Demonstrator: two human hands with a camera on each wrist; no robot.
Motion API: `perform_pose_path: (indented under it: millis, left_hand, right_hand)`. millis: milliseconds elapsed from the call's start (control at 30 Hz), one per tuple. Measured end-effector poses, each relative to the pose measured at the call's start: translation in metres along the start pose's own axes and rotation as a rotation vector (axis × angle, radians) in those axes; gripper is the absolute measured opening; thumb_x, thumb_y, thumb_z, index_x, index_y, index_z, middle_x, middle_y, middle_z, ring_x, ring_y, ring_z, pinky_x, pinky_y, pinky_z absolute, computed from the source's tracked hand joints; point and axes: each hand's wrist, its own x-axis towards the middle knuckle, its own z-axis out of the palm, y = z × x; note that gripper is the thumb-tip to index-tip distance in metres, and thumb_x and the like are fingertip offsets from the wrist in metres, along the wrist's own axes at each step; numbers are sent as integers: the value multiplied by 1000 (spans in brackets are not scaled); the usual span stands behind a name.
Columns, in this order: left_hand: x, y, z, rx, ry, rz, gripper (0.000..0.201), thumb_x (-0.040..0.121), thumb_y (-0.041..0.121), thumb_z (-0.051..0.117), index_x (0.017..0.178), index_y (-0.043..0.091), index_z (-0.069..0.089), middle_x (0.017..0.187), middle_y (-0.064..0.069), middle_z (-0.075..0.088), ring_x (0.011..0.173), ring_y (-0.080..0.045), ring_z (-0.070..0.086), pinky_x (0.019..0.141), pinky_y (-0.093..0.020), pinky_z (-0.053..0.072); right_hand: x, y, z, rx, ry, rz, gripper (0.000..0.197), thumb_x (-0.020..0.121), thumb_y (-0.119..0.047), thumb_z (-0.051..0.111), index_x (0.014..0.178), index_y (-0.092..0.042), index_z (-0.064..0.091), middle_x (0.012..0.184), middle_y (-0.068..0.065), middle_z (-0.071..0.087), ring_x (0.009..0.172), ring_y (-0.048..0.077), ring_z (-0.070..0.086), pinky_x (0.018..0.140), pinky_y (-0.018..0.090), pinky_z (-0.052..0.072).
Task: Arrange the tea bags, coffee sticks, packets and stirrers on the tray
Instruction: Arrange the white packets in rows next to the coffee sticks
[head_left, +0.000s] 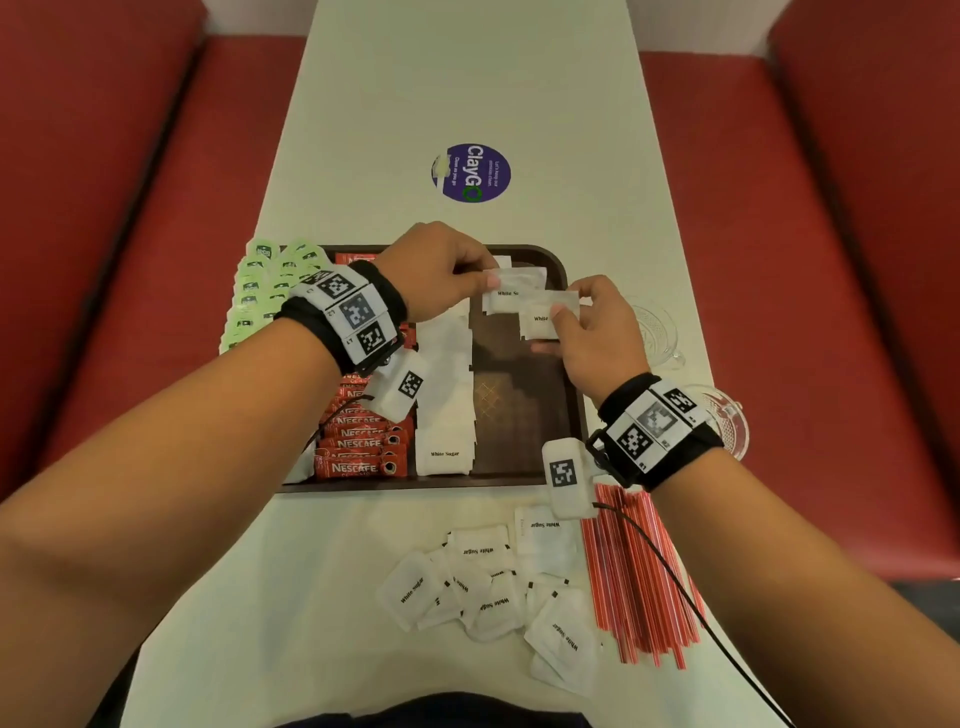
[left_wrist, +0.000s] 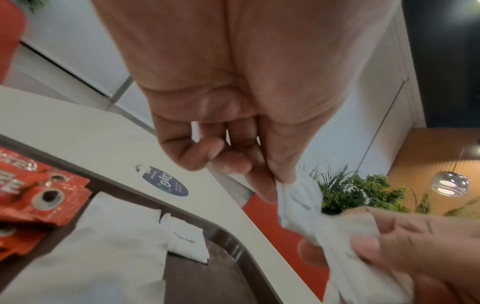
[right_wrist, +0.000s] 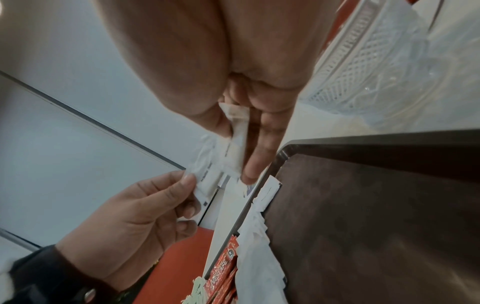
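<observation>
Over the far right part of the brown tray (head_left: 519, 415), both hands hold white sugar packets. My left hand (head_left: 485, 283) pinches one packet (head_left: 506, 292) by its edge between thumb and fingers. My right hand (head_left: 558, 314) pinches a small bunch of packets (head_left: 543, 318) just beside it. The left wrist view shows the left hand's packet (left_wrist: 298, 197) touching the right hand's bunch. On the tray lie a row of sugar packets (head_left: 447, 400), red Nescafe sticks (head_left: 358, 444) and green tea bags (head_left: 260, 291) at the left edge.
Loose sugar packets (head_left: 493, 587) lie on the white table in front of the tray. Red stirrers (head_left: 634, 571) lie in a bundle at their right. Two clear glass dishes (head_left: 654, 327) (head_left: 727, 415) stand right of the tray. Red benches flank the table.
</observation>
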Motion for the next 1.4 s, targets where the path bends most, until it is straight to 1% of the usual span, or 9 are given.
perform_pose_path:
  millis: [167, 267, 400, 600, 767, 900, 1167, 1267, 1400]
  left_hand:
    - [-1, -1, -5, -13, 17, -13, 17, 96, 34, 63, 102, 23, 74, 93, 8, 70, 89, -13, 62, 80, -28, 47]
    - [-3, 3, -4, -32, 3, 1, 16, 96, 35, 63, 102, 25, 74, 97, 6, 72, 91, -14, 63, 83, -31, 50]
    - [-4, 7, 1, -75, -14, 21, 15, 94, 36, 65, 100, 25, 74, 93, 8, 72, 86, -12, 63, 78, -28, 49]
    - [11, 2, -1, -87, 31, 13, 12, 90, 32, 70, 97, 22, 74, 89, 7, 70, 83, -11, 62, 78, -26, 49]
    - [47, -20, -1, 14, 177, -200, 13, 91, 28, 70, 99, 19, 74, 92, 3, 68, 87, -16, 61, 81, -29, 48]
    - [68, -30, 18, 65, 56, -305, 8, 85, 27, 76, 91, 26, 70, 93, 5, 66, 93, -16, 62, 77, -26, 44]
    - [84, -37, 38, 153, 37, -342, 21, 81, 30, 80, 99, 23, 69, 107, 2, 66, 98, -19, 61, 79, -28, 47]
    - [86, -36, 38, 215, 63, -295, 23, 82, 30, 79, 101, 24, 68, 108, 1, 62, 99, -21, 60, 78, -29, 45]
    - [83, -27, 43, 330, -34, -155, 13, 87, 33, 71, 99, 28, 71, 106, 3, 62, 99, -21, 60, 84, -33, 49]
  right_hand:
    - [5, 2, -2, -157, 19, -94, 30, 91, 5, 41, 104, -19, 54, 93, -4, 58, 79, 16, 58, 64, 27, 49]
    - [5, -2, 4, -96, -12, -76, 19, 93, -11, 50, 105, -22, 61, 90, -6, 64, 73, 12, 58, 62, 29, 47]
    - [5, -1, 7, -136, -61, -147, 13, 95, -25, 64, 106, -29, 64, 97, -7, 69, 92, 14, 66, 80, 31, 54]
    - [10, -4, 10, -170, -79, -147, 10, 96, -29, 63, 103, -23, 67, 90, -8, 67, 83, 14, 63, 75, 29, 51]
    - [10, -5, 10, -132, -92, -10, 16, 98, -17, 50, 108, -19, 63, 90, -6, 62, 73, 6, 57, 59, 17, 43]
    - [8, -3, 7, -214, -99, -61, 23, 93, -4, 49, 108, -19, 59, 97, -1, 61, 81, 11, 58, 62, 18, 43]
    - [12, 0, 4, -236, -55, -80, 17, 93, -13, 65, 106, -23, 60, 103, -1, 66, 97, 18, 64, 87, 36, 56]
    - [14, 3, 3, -187, -36, -39, 15, 88, -18, 73, 98, -25, 65, 98, 0, 72, 92, 20, 70, 82, 47, 60]
    - [16, 2, -1, -207, -9, -44, 10, 90, -22, 72, 99, -23, 68, 96, 0, 74, 88, 18, 70, 82, 45, 60]
